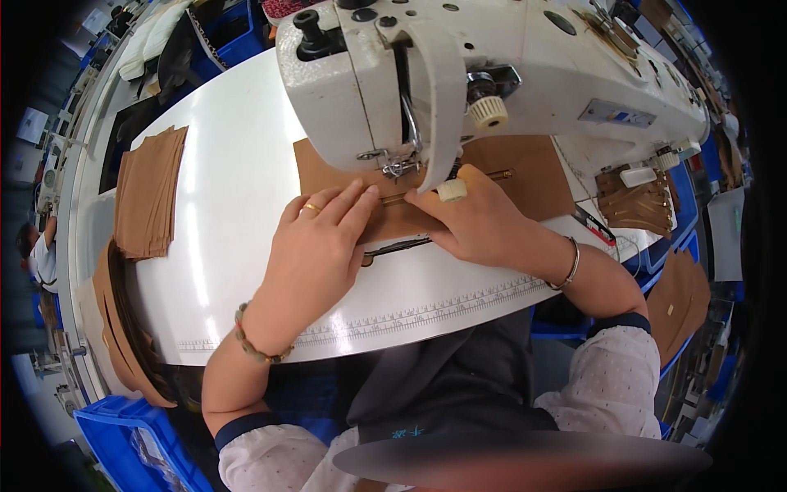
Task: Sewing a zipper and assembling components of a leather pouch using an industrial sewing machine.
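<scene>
A flat brown piece (393, 220), leather-like, lies under the presser foot (400, 168) of a white sewing machine (525, 49). A narrow zipper-like strip (393, 199) runs across it. My left hand (321, 234) rests on the piece just left of the foot, its fingers stretched out flat and a ring on one of them. To the right of the foot, my right hand (479, 217) is curled and closed on the piece near its front edge. A cream knob (452, 191) and the machine head hide part of its fingers.
A stack of brown pieces (149, 193) lies on the white table (221, 180) at the left. Small red-and-black snips (594, 225) lie right of my right hand, near more brown pieces (635, 201). A printed ruler (410, 316) follows the front edge. A blue crate (135, 435) stands lower left.
</scene>
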`<move>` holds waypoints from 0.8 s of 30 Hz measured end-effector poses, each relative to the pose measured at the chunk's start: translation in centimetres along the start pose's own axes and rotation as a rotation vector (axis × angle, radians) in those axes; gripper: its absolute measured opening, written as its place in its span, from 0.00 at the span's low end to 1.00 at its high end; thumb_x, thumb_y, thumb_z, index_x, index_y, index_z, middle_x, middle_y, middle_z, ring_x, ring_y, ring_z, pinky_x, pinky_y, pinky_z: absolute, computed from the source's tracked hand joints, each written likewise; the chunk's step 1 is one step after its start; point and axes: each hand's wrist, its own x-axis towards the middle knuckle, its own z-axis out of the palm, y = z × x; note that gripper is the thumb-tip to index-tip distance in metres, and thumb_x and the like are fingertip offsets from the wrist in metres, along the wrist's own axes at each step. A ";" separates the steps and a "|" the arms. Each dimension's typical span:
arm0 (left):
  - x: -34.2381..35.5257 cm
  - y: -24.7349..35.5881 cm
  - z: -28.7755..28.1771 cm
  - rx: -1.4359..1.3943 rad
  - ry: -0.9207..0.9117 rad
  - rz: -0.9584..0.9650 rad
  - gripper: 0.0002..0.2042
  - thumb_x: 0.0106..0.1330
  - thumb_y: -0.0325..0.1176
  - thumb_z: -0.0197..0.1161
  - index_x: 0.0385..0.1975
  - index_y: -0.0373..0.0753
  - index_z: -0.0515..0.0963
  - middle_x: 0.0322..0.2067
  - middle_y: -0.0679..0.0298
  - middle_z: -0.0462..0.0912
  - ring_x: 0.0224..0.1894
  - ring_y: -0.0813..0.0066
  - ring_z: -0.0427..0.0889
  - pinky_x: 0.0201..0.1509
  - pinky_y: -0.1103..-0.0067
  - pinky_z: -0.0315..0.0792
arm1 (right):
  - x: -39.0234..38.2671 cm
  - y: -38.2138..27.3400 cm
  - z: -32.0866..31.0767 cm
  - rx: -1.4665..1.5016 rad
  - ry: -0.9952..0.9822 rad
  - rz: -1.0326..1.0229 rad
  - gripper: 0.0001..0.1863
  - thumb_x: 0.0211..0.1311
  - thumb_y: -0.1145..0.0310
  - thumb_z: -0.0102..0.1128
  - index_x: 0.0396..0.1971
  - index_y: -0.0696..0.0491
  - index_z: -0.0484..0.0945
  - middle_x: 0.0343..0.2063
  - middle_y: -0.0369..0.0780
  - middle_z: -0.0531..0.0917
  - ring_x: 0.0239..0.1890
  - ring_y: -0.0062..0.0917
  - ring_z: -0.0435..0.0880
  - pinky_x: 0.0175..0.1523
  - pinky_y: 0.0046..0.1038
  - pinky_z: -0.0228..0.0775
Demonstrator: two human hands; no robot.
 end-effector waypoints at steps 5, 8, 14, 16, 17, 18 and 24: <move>-6.1 1.4 -0.4 0.077 0.185 0.362 0.19 0.56 0.28 0.72 0.49 0.36 0.83 0.44 0.61 0.87 0.51 0.58 0.84 0.53 0.66 0.79 | -0.2 0.4 0.6 0.057 0.022 0.018 0.11 0.52 0.72 0.67 0.37 0.54 0.81 0.34 0.42 0.78 0.43 0.38 0.77 0.48 0.39 0.68; -7.1 0.1 0.9 0.098 -0.021 0.086 0.21 0.61 0.36 0.72 0.53 0.34 0.82 0.55 0.55 0.83 0.58 0.55 0.82 0.59 0.65 0.77 | 0.0 0.6 0.8 0.142 0.028 0.064 0.09 0.57 0.73 0.65 0.38 0.55 0.81 0.35 0.43 0.78 0.44 0.39 0.76 0.50 0.40 0.68; -2.4 -5.6 2.4 0.093 -0.170 -0.003 0.20 0.67 0.40 0.66 0.58 0.45 0.80 0.60 0.62 0.80 0.65 0.56 0.74 0.68 0.47 0.63 | 0.0 0.9 0.6 0.160 0.005 0.045 0.15 0.61 0.72 0.63 0.48 0.57 0.83 0.40 0.45 0.83 0.44 0.43 0.78 0.53 0.42 0.68; 0.5 -7.6 3.3 0.080 -0.127 -0.031 0.20 0.67 0.41 0.66 0.58 0.45 0.80 0.60 0.62 0.79 0.65 0.56 0.73 0.68 0.47 0.63 | 0.1 1.0 0.5 0.158 0.010 0.017 0.16 0.62 0.71 0.63 0.49 0.57 0.83 0.41 0.46 0.84 0.45 0.43 0.78 0.54 0.42 0.69; 1.6 -8.4 3.9 0.009 -0.164 -0.001 0.20 0.67 0.41 0.66 0.58 0.45 0.79 0.61 0.61 0.79 0.66 0.56 0.72 0.68 0.46 0.62 | 0.2 1.0 0.5 0.156 0.020 0.017 0.16 0.62 0.71 0.64 0.50 0.57 0.83 0.43 0.46 0.85 0.45 0.44 0.79 0.55 0.42 0.69; 2.6 -8.9 4.5 0.012 -0.113 -0.062 0.21 0.67 0.41 0.66 0.59 0.45 0.79 0.61 0.61 0.79 0.66 0.55 0.72 0.68 0.46 0.62 | 0.2 0.9 0.4 0.153 0.008 0.005 0.16 0.62 0.71 0.64 0.50 0.57 0.83 0.43 0.46 0.85 0.45 0.44 0.79 0.55 0.42 0.69; 4.0 -9.7 7.2 -0.199 -0.088 -0.139 0.22 0.67 0.43 0.65 0.61 0.45 0.78 0.63 0.60 0.77 0.69 0.53 0.68 0.68 0.42 0.60 | 0.4 0.8 -0.1 0.178 -0.166 0.168 0.15 0.65 0.73 0.61 0.51 0.57 0.81 0.53 0.43 0.81 0.52 0.45 0.81 0.59 0.40 0.72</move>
